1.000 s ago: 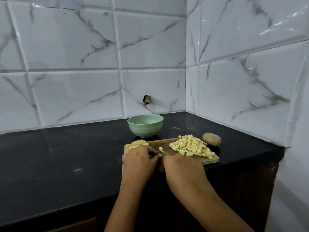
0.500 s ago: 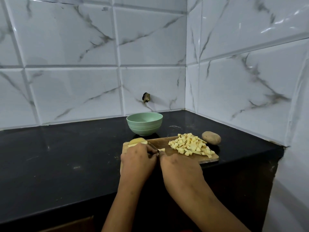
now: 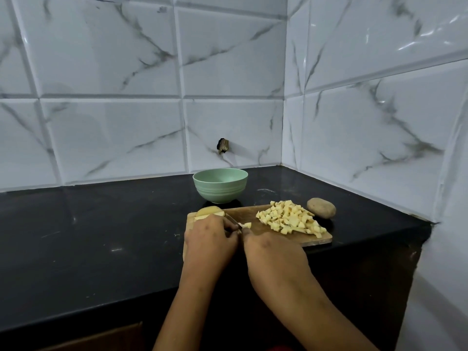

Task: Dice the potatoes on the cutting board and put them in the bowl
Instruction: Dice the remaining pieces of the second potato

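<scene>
Head view: potato under left fingers, beside knife.

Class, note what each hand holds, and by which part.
Left hand holds the cut potato at its near end; right hand holds the knife by its handle, hidden under the hand.

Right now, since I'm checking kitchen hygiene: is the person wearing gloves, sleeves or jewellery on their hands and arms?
No gloves: the left hand and right hand are bare, with no ring, watch or bracelet showing. The left forearm and right forearm are bare down to the frame's bottom edge, so no sleeve shows. A red sliver at that edge may be clothing.
</scene>
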